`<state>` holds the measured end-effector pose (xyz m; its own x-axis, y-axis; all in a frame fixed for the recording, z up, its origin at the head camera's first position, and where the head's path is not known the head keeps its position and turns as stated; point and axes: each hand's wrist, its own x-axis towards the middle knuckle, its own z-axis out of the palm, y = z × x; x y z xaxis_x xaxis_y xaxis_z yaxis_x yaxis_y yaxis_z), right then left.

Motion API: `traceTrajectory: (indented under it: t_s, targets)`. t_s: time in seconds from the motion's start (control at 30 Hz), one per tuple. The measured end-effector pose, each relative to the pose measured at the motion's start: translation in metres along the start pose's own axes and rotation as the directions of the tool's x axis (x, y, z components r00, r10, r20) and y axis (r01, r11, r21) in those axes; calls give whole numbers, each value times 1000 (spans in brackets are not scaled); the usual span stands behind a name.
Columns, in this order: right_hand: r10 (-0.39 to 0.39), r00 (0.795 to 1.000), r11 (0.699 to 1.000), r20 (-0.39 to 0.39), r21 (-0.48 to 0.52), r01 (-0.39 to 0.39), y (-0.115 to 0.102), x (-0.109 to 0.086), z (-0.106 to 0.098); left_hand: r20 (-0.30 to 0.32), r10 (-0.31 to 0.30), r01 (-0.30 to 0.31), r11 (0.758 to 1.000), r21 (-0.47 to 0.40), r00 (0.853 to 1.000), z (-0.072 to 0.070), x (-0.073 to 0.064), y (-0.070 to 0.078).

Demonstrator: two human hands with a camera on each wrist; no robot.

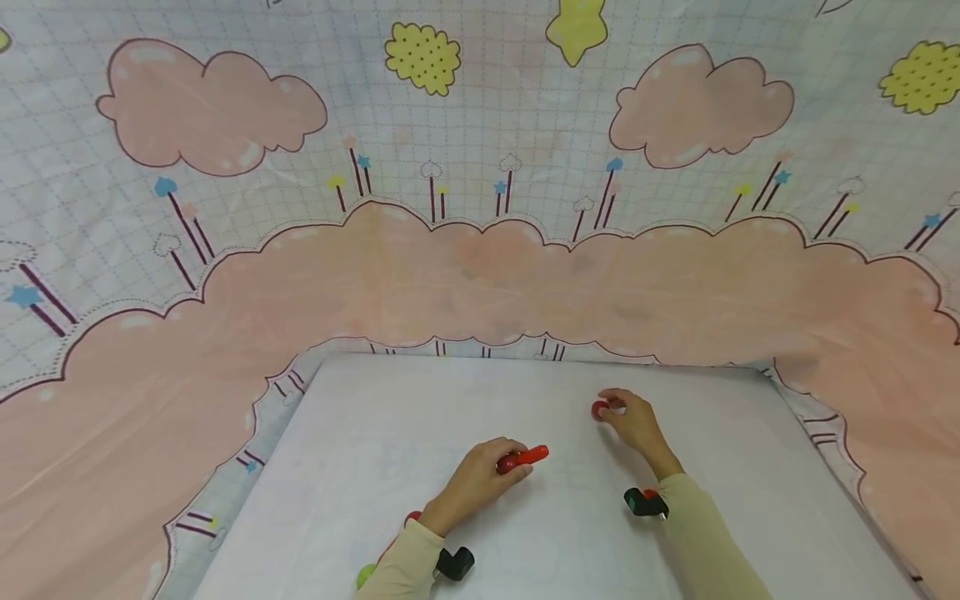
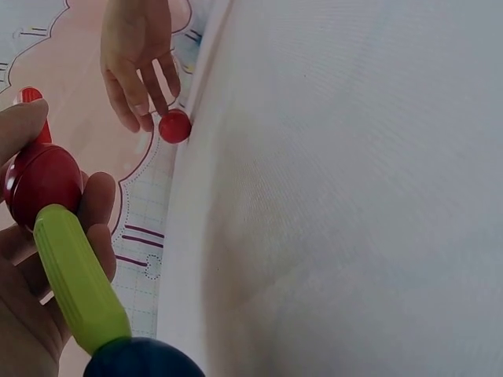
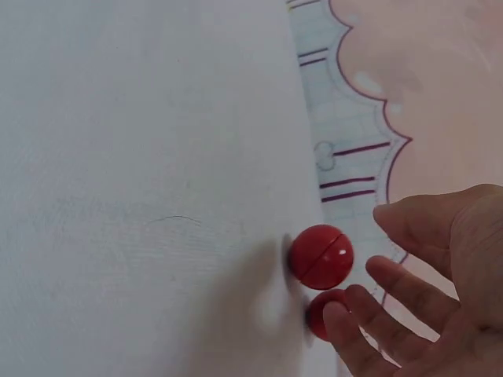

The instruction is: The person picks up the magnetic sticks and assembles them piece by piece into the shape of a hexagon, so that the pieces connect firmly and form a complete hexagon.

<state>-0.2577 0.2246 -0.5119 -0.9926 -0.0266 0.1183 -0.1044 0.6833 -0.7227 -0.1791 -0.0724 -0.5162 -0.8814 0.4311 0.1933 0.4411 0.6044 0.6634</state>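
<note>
My left hand [image 1: 480, 479] grips a ball-and-stick toy piece by its red ball [image 2: 45, 184]. From that ball runs a red stick [image 1: 532, 455] on one side and a lime-green stick [image 2: 81, 275] on the other, which ends at a dark blue ball [image 2: 145, 363]. Farther right on the white table, my right hand [image 1: 636, 423] reaches with loosely bent fingers beside a red ball [image 3: 321, 257]. A second red ball [image 3: 318, 316] lies close to it, partly hidden behind the fingertips in the right wrist view. Gaps show between the thumb and fingers.
By the left forearm lie a red ball [image 1: 413, 517] and a green ball [image 1: 365, 575], partly covered by the sleeve. Black wrist cameras [image 1: 455, 564] sit at both wrists. A red-orange thing [image 1: 650, 494] shows behind the right one. A printed cloth [image 1: 480, 283] surrounds the white table [image 1: 420, 400].
</note>
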Motion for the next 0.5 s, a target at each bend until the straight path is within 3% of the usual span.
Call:
traceTrajectory:
  t_s: [0.3, 0.5]
  targets:
    - [59, 995, 997, 77, -53, -55, 11, 9, 12, -1, 18, -18, 1000, 9, 1000, -1, 0, -2]
    - [56, 996, 998, 69, -7, -56, 5, 6, 12, 1, 13, -13, 1000, 8, 1000, -2, -1, -2]
